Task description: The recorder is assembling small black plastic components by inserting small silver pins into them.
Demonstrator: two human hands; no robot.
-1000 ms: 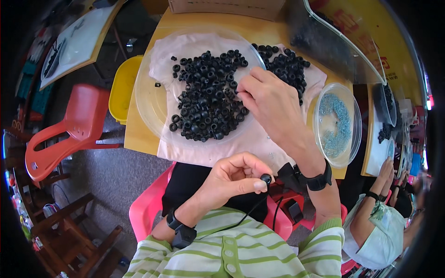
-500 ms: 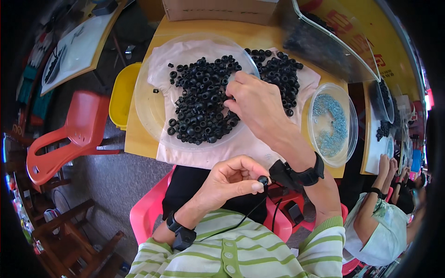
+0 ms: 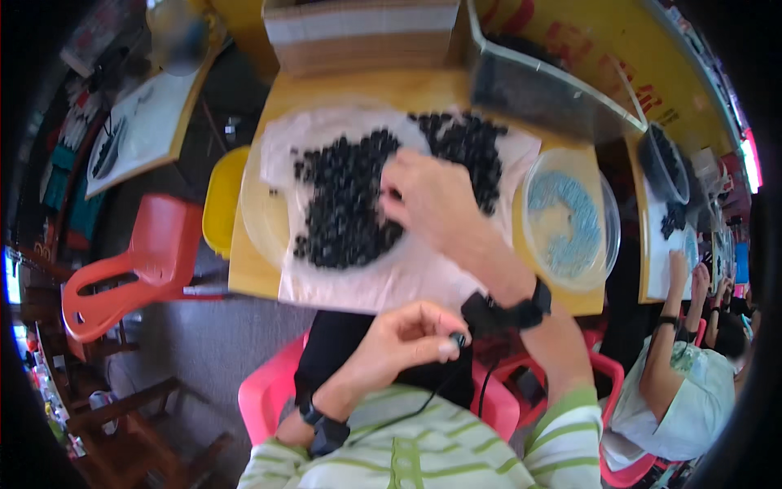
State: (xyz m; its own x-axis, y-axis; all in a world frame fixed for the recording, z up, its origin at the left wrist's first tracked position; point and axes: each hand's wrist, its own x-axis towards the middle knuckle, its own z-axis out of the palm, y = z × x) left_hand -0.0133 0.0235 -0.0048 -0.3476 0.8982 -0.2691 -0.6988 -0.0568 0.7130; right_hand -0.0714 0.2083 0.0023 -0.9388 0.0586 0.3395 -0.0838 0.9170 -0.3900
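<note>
My left hand (image 3: 407, 341) is closed in a pinch in front of my lap, below the table's near edge. Its thumb and forefinger hold a small round black part (image 3: 458, 338). Over the right side of a pile of small black parts (image 3: 346, 204), my right hand (image 3: 432, 196) has its fingers curled together. A dark spot shows between its thumb and fingertips, but blur hides what it is. The pile lies on a wide, shallow clear tray (image 3: 262, 220) resting on a pale pink cloth (image 3: 391, 285). More black parts (image 3: 472, 155) lie on the cloth beyond my right hand.
A round clear tub (image 3: 562, 277) of light blue bits stands at the table's right. Behind are a cardboard box (image 3: 362, 37) and a clear bin (image 3: 554, 90). A yellow bin (image 3: 221, 204) and red chair (image 3: 155, 261) stand left; another person (image 3: 676, 391) sits at right.
The whole view has shifted, so the table sits lower in the picture. My right hand has drawn slightly back from the pile. My left hand keeps its pinch on the round black part.
</note>
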